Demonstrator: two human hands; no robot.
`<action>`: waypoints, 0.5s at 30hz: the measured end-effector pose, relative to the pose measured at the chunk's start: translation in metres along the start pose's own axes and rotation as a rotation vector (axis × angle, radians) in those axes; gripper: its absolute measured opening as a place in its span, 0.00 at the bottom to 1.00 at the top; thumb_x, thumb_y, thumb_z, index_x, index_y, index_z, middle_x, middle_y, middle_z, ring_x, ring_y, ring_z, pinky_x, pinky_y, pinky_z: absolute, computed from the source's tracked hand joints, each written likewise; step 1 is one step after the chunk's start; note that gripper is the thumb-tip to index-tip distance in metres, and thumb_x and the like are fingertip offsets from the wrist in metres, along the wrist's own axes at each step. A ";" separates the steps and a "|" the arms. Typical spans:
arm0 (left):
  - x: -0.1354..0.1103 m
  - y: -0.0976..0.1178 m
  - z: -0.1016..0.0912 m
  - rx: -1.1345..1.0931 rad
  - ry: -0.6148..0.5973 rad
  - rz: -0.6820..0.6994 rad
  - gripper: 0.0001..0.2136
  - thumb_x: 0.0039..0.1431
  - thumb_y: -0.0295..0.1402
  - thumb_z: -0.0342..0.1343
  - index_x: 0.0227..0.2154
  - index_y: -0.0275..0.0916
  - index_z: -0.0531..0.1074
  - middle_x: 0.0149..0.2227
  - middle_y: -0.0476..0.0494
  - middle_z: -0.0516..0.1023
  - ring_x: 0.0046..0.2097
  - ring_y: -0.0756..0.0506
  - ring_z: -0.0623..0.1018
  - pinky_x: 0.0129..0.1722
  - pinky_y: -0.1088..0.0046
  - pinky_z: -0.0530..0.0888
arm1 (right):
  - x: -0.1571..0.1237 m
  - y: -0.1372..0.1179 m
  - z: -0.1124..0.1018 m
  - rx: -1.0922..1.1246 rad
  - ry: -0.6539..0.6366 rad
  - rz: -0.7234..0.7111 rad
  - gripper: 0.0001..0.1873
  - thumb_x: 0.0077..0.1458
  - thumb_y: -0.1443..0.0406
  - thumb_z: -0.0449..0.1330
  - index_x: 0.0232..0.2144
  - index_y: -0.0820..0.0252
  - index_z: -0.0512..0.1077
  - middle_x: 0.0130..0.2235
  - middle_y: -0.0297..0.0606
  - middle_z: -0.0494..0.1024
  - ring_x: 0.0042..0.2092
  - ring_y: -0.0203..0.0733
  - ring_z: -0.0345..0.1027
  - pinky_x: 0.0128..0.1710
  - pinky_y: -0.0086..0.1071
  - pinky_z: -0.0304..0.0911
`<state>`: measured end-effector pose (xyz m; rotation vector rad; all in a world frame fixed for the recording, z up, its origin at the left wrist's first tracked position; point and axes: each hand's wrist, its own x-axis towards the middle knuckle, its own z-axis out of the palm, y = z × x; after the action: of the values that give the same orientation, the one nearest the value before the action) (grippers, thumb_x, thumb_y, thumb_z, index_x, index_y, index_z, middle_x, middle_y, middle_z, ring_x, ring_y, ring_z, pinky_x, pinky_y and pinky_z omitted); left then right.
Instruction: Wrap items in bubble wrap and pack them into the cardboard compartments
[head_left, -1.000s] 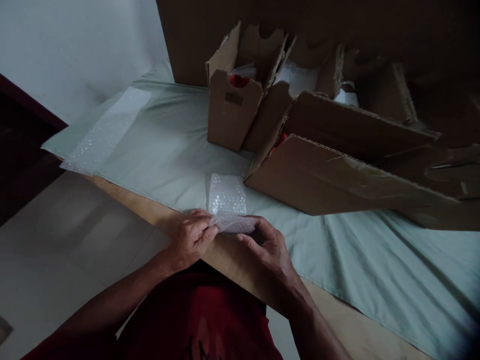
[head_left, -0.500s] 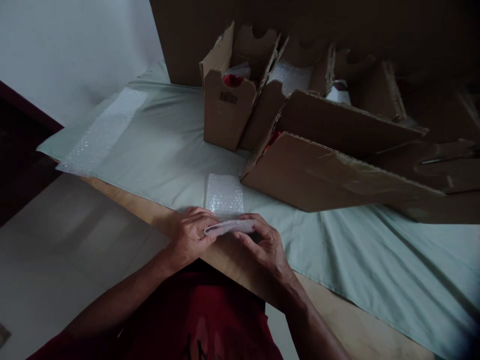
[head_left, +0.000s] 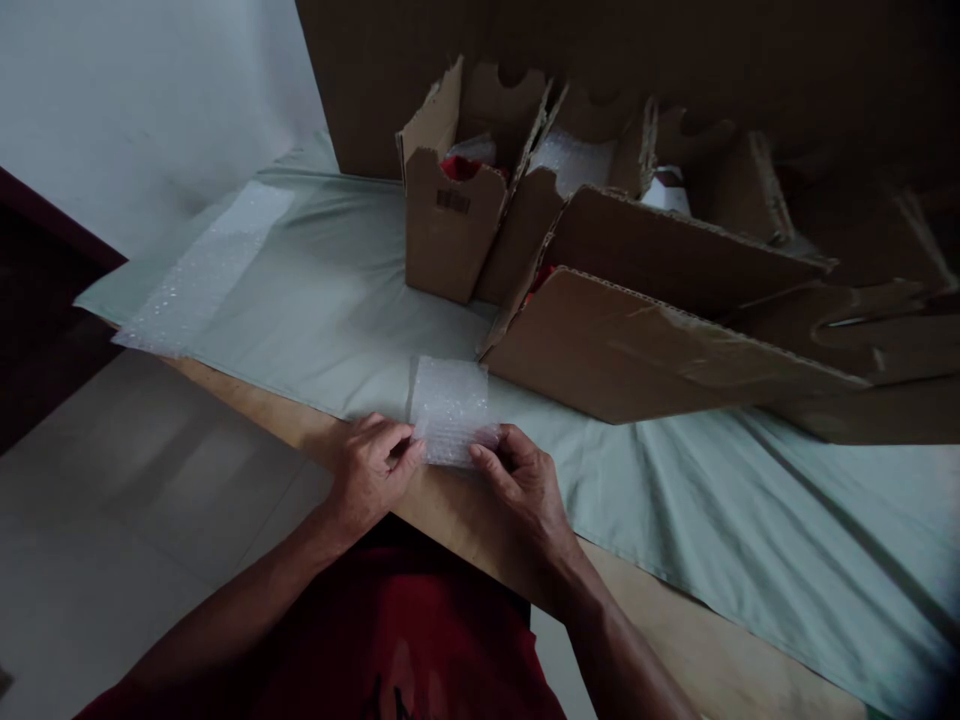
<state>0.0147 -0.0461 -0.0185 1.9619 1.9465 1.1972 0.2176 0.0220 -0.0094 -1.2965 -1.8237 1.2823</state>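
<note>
Pinches the near left corner of a small bubble-wrap sheet [head_left: 451, 400] between thumb and fingers of the left hand [head_left: 371, 468]; grips its near right corner likewise with the right hand [head_left: 525, 480], thumb on top. Has the sheet lying on pale green cloth [head_left: 322, 300] at the wooden table edge [head_left: 277, 415], just beside a long cardboard bin [head_left: 645, 350]. Beyond, faces a narrower, barcoded cardboard bin [head_left: 442, 245]; at far left, has a longer bubble-wrap strip [head_left: 214, 265] across the cloth
</note>
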 end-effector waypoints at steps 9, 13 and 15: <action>0.003 -0.003 0.010 0.123 -0.058 -0.108 0.22 0.59 0.25 0.59 0.57 0.36 0.70 0.27 0.51 0.77 0.32 0.44 0.78 0.39 0.65 0.75 | -0.009 0.003 0.001 -0.451 0.279 -0.427 0.19 0.64 0.64 0.60 0.56 0.55 0.69 0.46 0.44 0.80 0.46 0.48 0.75 0.44 0.42 0.70; 0.007 -0.002 0.009 0.143 -0.114 -0.119 0.23 0.59 0.25 0.58 0.58 0.36 0.69 0.27 0.50 0.77 0.33 0.44 0.78 0.40 0.64 0.76 | -0.015 -0.006 -0.003 -0.725 0.041 -0.658 0.19 0.63 0.64 0.60 0.56 0.56 0.70 0.59 0.49 0.75 0.61 0.57 0.68 0.52 0.50 0.66; 0.007 -0.001 0.009 0.163 -0.128 -0.128 0.22 0.60 0.26 0.57 0.58 0.35 0.69 0.28 0.49 0.78 0.33 0.43 0.78 0.40 0.64 0.76 | -0.011 -0.006 0.000 -0.800 -0.068 -0.686 0.19 0.64 0.64 0.60 0.56 0.59 0.71 0.61 0.50 0.75 0.64 0.59 0.65 0.55 0.51 0.64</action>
<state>0.0175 -0.0358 -0.0220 1.9012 2.1257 0.8853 0.2197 0.0111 -0.0027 -0.8017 -2.6313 0.2194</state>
